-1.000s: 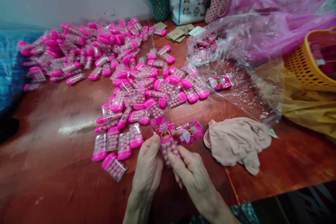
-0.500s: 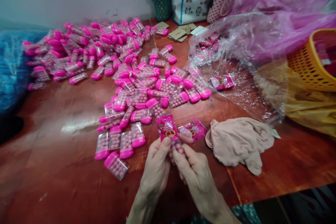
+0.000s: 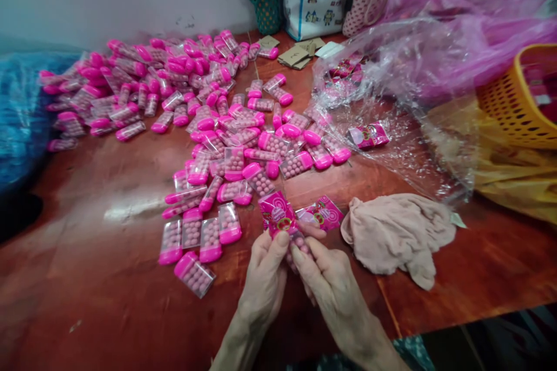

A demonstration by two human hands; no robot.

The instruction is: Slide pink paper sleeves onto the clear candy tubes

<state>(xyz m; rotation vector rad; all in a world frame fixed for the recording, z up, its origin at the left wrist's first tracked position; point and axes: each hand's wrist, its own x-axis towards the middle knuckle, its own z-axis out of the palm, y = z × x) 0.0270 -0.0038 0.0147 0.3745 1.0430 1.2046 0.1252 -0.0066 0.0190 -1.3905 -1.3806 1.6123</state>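
Observation:
My left hand (image 3: 265, 278) pinches a pink printed wrapper (image 3: 277, 211) with its thumb on the near edge. The wrapper stands up at the far end of a clear candy box (image 3: 301, 245) filled with pink balls. Around that box my right hand (image 3: 333, 281) is closed, thumb on top. Whether the box's end is inside the wrapper is hidden by the fingers. Another pink printed wrapper (image 3: 326, 213) lies flat just beyond the right fingers. Left of my hands, several similar candy boxes with pink caps (image 3: 209, 239) lie on the table.
A large heap of candy boxes (image 3: 174, 69) spreads across the back left of the brown table (image 3: 108, 278). On the right are a crumpled beige cloth (image 3: 395, 237), a clear plastic bag (image 3: 391, 93) with wrappers and a yellow basket (image 3: 500, 110). Blue plastic (image 3: 21, 110) borders the left.
Both hands, with the wrapper and candy box, have shifted very slightly right. The wrapper is tilted a little more. The other things stay in place.

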